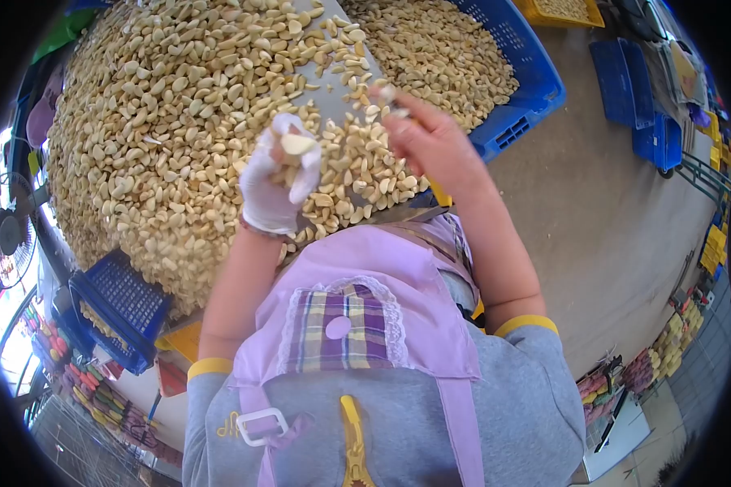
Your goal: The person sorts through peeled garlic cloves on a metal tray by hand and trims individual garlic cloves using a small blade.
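Note:
My left hand [274, 180], in a white glove with bare fingertips, holds a pale, flat piece [297, 144] between thumb and fingers, above the heap of cream-coloured pieces [170, 105]. Bare and slightly blurred, my right hand [430, 138] is to its right with the fingers pinched together. At its fingertips are a small pale piece and something dark that I cannot make out clearly. Loose pieces lie on the grey surface [326, 88] between and below the hands.
A blue crate [536, 89] full of similar pieces stands at the upper right. At the lower left is a blue basket [126, 304], with a fan [10, 231] beyond it. More blue bins [625, 85] stand at the far right on the floor [593, 227].

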A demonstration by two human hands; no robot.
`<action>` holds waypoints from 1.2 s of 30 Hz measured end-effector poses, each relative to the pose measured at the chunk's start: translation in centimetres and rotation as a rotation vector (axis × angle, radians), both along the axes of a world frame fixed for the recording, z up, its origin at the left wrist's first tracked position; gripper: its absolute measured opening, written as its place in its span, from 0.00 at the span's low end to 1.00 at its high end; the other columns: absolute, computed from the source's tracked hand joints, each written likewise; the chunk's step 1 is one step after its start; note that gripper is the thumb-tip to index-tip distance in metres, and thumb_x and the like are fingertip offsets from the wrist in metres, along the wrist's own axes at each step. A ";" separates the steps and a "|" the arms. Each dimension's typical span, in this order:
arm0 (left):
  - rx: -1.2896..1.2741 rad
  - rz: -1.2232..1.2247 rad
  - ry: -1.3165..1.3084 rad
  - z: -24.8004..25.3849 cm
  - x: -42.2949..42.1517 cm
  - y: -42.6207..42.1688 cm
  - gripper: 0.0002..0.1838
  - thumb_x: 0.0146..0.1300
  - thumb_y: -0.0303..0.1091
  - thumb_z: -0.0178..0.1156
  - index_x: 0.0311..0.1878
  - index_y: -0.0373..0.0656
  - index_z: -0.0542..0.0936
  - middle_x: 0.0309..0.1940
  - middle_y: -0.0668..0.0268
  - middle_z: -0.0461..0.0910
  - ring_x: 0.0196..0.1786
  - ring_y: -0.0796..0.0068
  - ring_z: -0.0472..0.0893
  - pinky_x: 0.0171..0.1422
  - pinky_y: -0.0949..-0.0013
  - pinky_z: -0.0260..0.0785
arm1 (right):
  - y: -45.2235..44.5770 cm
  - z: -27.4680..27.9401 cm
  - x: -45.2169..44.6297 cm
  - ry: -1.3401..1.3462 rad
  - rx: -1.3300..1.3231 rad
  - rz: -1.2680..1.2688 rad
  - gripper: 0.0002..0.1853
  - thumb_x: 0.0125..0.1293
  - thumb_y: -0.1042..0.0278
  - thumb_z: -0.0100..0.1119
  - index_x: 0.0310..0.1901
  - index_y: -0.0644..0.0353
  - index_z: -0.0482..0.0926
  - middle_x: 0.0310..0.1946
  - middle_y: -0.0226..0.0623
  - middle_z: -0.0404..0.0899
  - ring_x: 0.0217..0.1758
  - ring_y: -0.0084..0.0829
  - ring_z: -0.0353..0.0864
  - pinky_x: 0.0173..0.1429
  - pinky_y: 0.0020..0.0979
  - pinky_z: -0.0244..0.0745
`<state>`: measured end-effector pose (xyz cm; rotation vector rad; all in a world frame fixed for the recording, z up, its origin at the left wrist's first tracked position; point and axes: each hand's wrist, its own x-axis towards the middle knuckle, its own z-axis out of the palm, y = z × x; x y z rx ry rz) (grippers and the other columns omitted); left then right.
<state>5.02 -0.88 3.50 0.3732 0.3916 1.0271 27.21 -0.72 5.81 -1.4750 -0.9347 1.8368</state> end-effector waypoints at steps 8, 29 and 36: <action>0.770 -0.297 1.345 -1.9 2.6 1.6 0.09 0.63 0.35 0.61 0.45 0.46 0.80 0.33 0.67 0.80 0.26 0.77 0.77 0.28 0.73 0.68 | 0.7 -0.2 5.2 0.113 0.150 -0.335 0.22 0.70 0.60 0.54 0.63 0.57 0.71 0.21 0.24 0.69 0.15 0.12 0.62 0.19 0.15 0.58; 0.915 -0.525 1.658 -3.1 4.7 3.9 0.11 0.59 0.38 0.60 0.44 0.46 0.79 0.31 0.63 0.81 0.27 0.67 0.80 0.28 0.67 0.70 | 0.7 -0.6 5.0 0.142 0.145 -0.376 0.22 0.70 0.57 0.55 0.62 0.56 0.72 0.22 0.26 0.71 0.15 0.13 0.64 0.19 0.17 0.60; 0.064 -0.245 0.339 -3.4 0.1 5.0 0.08 0.59 0.39 0.64 0.36 0.48 0.78 0.35 0.66 0.84 0.25 0.86 0.78 0.22 0.84 0.63 | 0.0 -1.8 5.5 0.166 0.100 -0.418 0.24 0.70 0.56 0.55 0.63 0.57 0.71 0.23 0.26 0.70 0.16 0.14 0.65 0.19 0.17 0.61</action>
